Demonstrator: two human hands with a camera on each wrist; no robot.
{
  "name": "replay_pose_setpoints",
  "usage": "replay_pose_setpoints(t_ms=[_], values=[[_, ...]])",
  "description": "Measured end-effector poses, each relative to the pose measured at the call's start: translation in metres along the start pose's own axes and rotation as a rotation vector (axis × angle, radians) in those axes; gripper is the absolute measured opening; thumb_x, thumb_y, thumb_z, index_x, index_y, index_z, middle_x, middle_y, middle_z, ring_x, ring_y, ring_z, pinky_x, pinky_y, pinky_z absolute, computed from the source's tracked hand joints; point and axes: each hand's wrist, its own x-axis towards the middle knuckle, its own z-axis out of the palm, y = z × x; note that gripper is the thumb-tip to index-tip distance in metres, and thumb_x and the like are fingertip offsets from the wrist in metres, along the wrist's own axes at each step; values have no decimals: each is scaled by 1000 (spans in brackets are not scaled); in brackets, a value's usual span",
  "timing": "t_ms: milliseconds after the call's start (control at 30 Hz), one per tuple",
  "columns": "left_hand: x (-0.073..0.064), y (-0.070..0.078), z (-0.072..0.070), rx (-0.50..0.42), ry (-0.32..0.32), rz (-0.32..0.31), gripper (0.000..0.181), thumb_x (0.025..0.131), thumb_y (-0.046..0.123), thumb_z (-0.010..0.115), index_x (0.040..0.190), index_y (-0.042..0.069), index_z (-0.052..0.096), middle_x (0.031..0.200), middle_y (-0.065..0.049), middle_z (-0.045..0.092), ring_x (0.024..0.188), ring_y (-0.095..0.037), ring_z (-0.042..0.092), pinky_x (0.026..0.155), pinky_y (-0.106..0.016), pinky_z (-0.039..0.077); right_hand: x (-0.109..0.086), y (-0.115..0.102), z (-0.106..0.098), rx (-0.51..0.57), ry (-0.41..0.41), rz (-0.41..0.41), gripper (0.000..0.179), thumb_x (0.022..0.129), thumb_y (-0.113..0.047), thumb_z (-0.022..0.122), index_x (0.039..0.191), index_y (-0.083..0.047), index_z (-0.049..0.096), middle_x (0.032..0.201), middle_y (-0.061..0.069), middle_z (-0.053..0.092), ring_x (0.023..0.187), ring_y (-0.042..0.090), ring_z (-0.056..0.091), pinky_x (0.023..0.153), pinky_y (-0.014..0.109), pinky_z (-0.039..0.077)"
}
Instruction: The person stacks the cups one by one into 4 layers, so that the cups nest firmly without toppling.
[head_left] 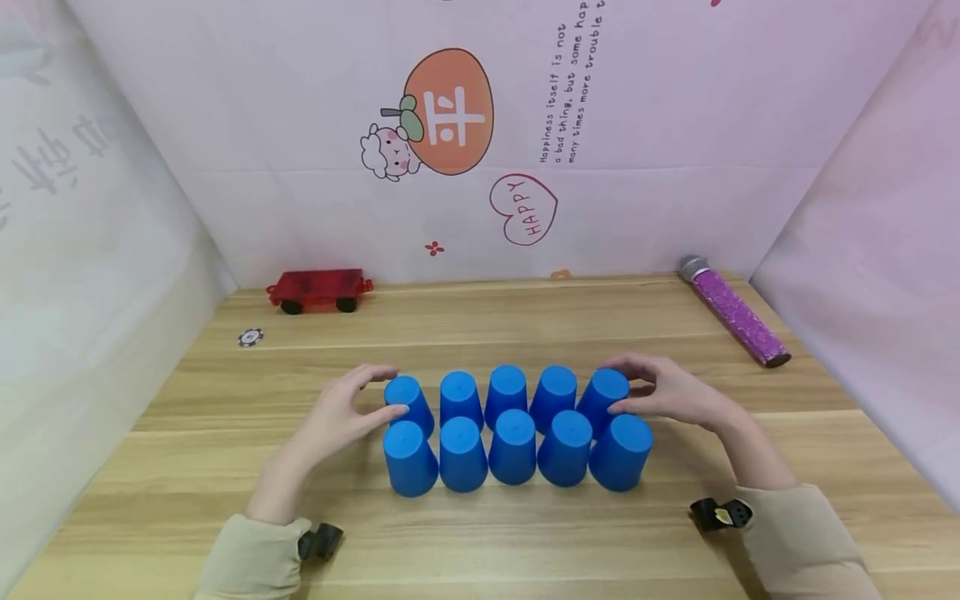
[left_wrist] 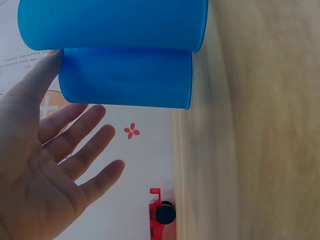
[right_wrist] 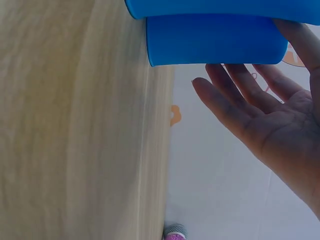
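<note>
Several blue cups stand upside down in two rows, close together. My left hand (head_left: pixel 348 414) holds the left end cup (head_left: pixel 405 392) of the back row, thumb on its near side and index finger at its far side. At the other end of that row, my right hand (head_left: pixel 671 392) holds the right end cup (head_left: pixel 609 385) in the same way. Both wrist views show the thumb between the back cup and the front cup, other fingers spread behind. The front row's left cup (head_left: pixel 411 467) and right cup (head_left: pixel 621 458) are nearest to the wrists.
On the wooden table (head_left: pixel 480 542), a red toy wagon (head_left: pixel 318 287) stands at the back left beside a poker chip (head_left: pixel 251 337). A purple microphone (head_left: pixel 738 317) lies at the back right. Printed white sheeting (head_left: pixel 300 125) encloses the back and sides.
</note>
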Motion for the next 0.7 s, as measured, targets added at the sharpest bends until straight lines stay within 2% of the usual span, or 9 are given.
replay_pose_setpoints(t_ms=[200, 400, 700], values=[[2, -2, 5, -105, -9, 13, 50, 80, 28, 75, 122, 8, 58, 119, -10, 63, 109, -28, 62, 93, -47, 51, 1, -1, 1, -3, 15, -18, 41, 84, -14, 70, 120, -4, 55, 110, 11, 62, 100, 4, 57, 88, 40, 54], [2, -3, 10, -210, -17, -35, 49, 80, 25, 74, 122, 7, 56, 119, -13, 62, 107, -30, 63, 89, -43, 53, 1, 0, 2, 11, 14, -32, 39, 84, -13, 70, 119, -3, 55, 109, 11, 62, 100, 3, 57, 88, 39, 54], [2, -2, 10, -258, -34, -89, 48, 81, 26, 74, 122, 9, 56, 120, -13, 62, 108, -31, 62, 89, -44, 53, 2, 1, 3, -4, 30, -58, 37, 84, -12, 70, 118, -4, 55, 106, 9, 63, 97, 4, 58, 86, 37, 55]])
